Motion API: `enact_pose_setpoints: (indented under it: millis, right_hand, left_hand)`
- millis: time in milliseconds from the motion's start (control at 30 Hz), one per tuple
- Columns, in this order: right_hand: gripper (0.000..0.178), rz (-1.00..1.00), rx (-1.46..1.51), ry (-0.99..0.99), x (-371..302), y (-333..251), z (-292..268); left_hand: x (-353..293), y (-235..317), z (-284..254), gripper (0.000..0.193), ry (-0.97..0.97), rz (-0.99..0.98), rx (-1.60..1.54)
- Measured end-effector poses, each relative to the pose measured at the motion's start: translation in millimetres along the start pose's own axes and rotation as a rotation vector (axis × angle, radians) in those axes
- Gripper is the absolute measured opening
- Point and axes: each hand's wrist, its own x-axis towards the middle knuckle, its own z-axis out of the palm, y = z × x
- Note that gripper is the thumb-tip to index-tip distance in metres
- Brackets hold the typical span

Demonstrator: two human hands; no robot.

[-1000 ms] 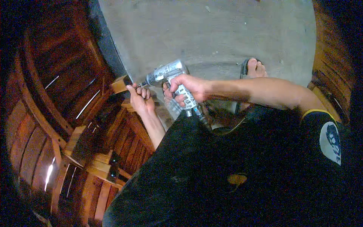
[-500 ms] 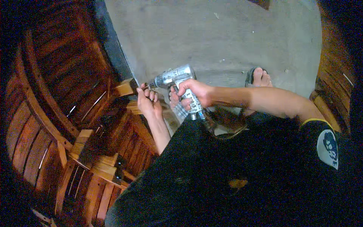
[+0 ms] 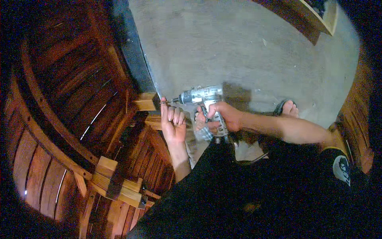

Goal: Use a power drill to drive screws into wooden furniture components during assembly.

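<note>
The right hand wraps a silver, pistol-shaped metal drill, its thin bit aimed left at a squared, light-brown wooden block. The left hand, index finger raised by the tip, seemingly steadies it; whether it pinches anything, I cannot tell.

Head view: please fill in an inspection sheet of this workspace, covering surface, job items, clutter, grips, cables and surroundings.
Surface: grey floor, unevenly toned.
Job items: silver power driver, its thin bit directed toward the end of a wooden block; contact unclear.
Clutter: small pale specks on the floor.
Grips: right grip closed around the driver's handle; left grip beside the bit, index finger extended near its tip, touch unclear.
Cables: nothing seen for certain; below the handle, shadow and black clothing hide detail.
Surroundings: slatted reddish-brown woodwork at left, a wooden frame at upper right.
</note>
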Motion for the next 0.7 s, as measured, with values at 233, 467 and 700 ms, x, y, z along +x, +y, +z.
enact_pose_setpoints:
  millis: [233,467,700]
  right_hand:
    - [0.022,0.005,0.052,0.09,-4.4,0.0,2.1]
    - [0.033,-0.048,0.043,0.032,-4.5,-3.9,9.1]
    - [0.03,0.012,0.063,-0.029,-5.6,-3.5,2.1]
  left_hand:
    - [3.0,5.1,-3.0,0.024,-0.015,-0.106,-0.157]
    - [-13.8,9.0,-5.8,0.023,0.113,-0.07,-0.148]
    - [-37.4,3.6,-40.8,0.019,0.18,0.021,-0.059]
